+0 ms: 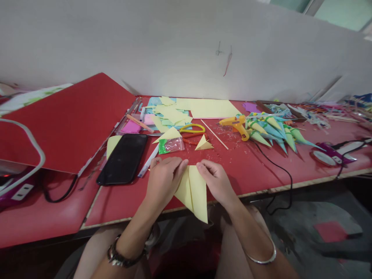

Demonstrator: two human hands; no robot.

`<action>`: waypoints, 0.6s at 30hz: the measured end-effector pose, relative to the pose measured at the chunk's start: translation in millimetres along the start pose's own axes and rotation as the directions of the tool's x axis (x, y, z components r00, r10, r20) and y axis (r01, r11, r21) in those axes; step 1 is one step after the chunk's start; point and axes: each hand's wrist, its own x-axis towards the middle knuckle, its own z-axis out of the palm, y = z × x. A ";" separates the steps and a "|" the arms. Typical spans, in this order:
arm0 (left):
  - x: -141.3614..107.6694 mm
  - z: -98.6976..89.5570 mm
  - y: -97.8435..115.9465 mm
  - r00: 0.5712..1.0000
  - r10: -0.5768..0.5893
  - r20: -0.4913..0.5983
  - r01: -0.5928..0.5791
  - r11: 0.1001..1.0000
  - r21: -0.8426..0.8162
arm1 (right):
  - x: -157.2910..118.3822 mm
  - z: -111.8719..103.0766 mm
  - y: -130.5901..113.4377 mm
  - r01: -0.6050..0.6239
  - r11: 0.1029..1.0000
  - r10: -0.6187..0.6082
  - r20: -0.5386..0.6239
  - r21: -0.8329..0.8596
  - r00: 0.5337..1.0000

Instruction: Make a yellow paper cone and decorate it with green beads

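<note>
A sheet of pale yellow paper (198, 192) with a crease down it hangs over the table's front edge between my hands. My left hand (165, 175) pinches its upper left corner, thumb and fingers together. At the upper right corner, my right hand (216, 179) grips the same paper. Just beyond my hands stands a small folded yellow paper piece (204, 143). Near it lie a clear plastic packet with a green end (172, 145) and scissors with yellow and red handles (193, 129). A white pen (148, 161) lies beside my left hand.
A black phone (123, 159) lies left on the red table (247, 170). Farther back are cut paper pieces (171, 115), a large yellow sheet (213, 108), a thin stick (215, 134), and a yellow glue gun (236, 124) with its cord. Several paper cones (270, 130) are piled to the right.
</note>
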 end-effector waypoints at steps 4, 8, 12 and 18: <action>0.6 -0.3 2.0 0.999 -0.040 -0.023 0.035 0.979 -0.201 | -1.2 1.1 -0.1 -0.003 1.000 0.003 -0.009 0.017 1.000; 0.5 -0.7 3.6 0.997 -0.066 -0.041 0.051 0.954 -0.296 | -1.7 2.3 1.3 -0.012 1.000 0.012 -0.003 0.020 1.000; 0.7 -0.6 2.2 0.994 -0.077 -0.071 0.051 0.949 -0.311 | -1.8 2.9 2.1 0.007 1.000 -0.007 -0.028 -0.008 1.000; 0.9 -1.2 0.2 0.995 -0.072 -0.073 0.047 0.953 -0.300 | -2.7 4.2 3.1 0.025 0.998 -0.027 -0.042 -0.050 0.999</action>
